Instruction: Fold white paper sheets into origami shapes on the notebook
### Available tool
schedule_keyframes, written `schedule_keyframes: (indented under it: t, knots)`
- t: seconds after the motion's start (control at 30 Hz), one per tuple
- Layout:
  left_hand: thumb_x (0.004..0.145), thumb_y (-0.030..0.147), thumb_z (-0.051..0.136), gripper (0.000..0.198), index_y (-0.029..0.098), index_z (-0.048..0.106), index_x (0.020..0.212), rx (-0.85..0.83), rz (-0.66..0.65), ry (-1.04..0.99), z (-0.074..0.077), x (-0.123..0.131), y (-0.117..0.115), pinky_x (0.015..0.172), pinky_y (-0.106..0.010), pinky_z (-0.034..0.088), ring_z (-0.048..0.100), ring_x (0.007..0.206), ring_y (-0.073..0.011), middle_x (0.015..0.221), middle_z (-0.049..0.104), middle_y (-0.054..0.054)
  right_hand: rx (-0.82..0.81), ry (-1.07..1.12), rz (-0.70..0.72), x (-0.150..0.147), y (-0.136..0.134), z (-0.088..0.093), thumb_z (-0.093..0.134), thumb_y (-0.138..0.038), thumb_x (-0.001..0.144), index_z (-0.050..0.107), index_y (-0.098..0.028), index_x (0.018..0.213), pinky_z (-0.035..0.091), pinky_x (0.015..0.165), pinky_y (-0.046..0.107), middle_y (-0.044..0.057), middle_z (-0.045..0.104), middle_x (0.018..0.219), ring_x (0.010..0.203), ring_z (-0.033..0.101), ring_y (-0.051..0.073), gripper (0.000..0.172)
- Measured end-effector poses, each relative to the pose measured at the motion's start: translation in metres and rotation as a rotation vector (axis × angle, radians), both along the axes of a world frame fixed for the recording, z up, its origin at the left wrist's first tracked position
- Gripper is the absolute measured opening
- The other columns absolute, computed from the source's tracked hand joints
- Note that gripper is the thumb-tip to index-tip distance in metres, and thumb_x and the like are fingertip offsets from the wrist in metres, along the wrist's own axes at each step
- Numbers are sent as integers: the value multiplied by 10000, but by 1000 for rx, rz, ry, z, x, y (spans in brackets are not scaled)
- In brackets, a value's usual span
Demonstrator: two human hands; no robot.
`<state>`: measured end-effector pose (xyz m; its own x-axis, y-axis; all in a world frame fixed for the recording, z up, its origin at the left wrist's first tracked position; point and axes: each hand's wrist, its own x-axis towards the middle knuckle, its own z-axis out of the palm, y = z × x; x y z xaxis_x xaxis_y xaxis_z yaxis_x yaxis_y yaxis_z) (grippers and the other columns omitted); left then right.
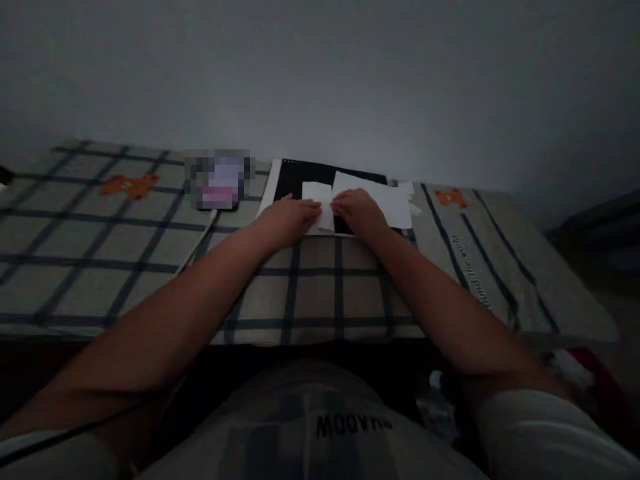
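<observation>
A small folded piece of white paper [317, 191] lies on a dark sheet or booklet with a pale border [293, 175]. My left hand [289, 219] rests on the paper's left part, its fingers stretched out flat and pointing right. From the other side, my right hand [361, 211] bends its fingers down at the paper's right edge, where the fingertips seem to pinch it. Both sets of fingertips nearly meet. Partly under my right hand is a larger white sheet [395, 202]. The dim light hides fine creases.
A checked cloth [165, 267] with orange bear prints covers the surface. At left lies a blurred phone [223, 181] with a white cable [197, 243]. White paper scraps [411, 193] sit right of the sheet. A pale wall [320, 87] stands behind; a plastic bottle [437, 410] is below the edge.
</observation>
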<state>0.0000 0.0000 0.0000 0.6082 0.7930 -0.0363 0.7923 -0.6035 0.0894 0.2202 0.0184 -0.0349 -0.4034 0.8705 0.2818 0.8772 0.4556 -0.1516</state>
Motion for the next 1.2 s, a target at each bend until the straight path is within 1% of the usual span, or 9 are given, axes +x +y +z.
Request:
schedule_keyframes:
  t: [0.1,0.2,0.33,0.43,0.53,0.67,0.83,1.03,1.2]
  knots:
    - [1169,258,437,452,202,650,1564,9,-1,-6,-2,-1,0,1386,-558,305,558,1568,-280,1709,556,-78,-9,-1,-55,-1,-3,2,509,-225,1109,836,-179,1197,501,995,425,153,809,1287,1171,674,303,341]
    - [1169,266,433,455,204,652,1563,16,-10,-17,-3,-2,0,1386,-557,307,557,1570,-277,1710,553,-80,-21,-22,-82,-3,-5,5,542,-248,1113,839,-160,1215,531,977,438,152,807,1325,1195,683,325,326]
    - [1171,270,413,463,204,657,1559,10,-14,-31,-3,-3,0,1386,-568,304,560,1567,-281,1709,556,-79,-17,-70,-86,-4,-6,7,564,-276,1125,834,-159,1248,560,1005,455,127,803,1371,1246,690,336,318]
    - [1168,265,414,466,211,652,1564,2,-11,-31,-2,-3,-1,1389,-563,297,553,1574,-277,1712,553,-73,-16,-79,-88,-3,-5,7,584,-293,1124,835,-177,1235,572,1011,447,107,802,1380,1252,697,321,297]
    - [1167,268,415,468,215,651,1568,1,-8,-34,-2,-4,0,1385,-562,304,554,1572,-277,1710,556,-74,-25,-71,-72,-1,-6,9,577,-299,1129,833,-180,1234,586,990,440,107,798,1384,1246,707,309,301]
    - [1165,274,416,473,196,649,1569,9,-15,-48,-6,-5,2,1381,-568,309,549,1576,-282,1706,557,-91,-54,-106,-43,1,-10,14,579,-299,1123,829,-197,1263,610,958,469,99,772,1441,1282,700,335,304]
    - [1160,282,422,469,212,655,1560,17,-22,-61,-10,-7,3,1383,-564,302,550,1576,-272,1699,567,-86,-67,-157,-15,2,-17,20,616,-320,1106,812,-213,1307,607,1002,492,104,736,1505,1351,661,353,300]
    - [1156,271,413,486,186,633,1581,17,-31,-30,-10,-8,5,1371,-582,316,540,1584,-284,1700,561,-112,-92,-153,30,5,-20,24,654,-352,1084,801,-233,1321,584,1035,488,103,721,1528,1394,625,359,304]
    - [1158,280,406,490,197,630,1586,14,-29,-30,-9,-8,4,1381,-561,302,525,1597,-271,1707,555,-106,-122,-166,59,9,-21,27,682,-391,1073,774,-261,1394,579,1080,530,98,686,1584,1437,607,371,358]
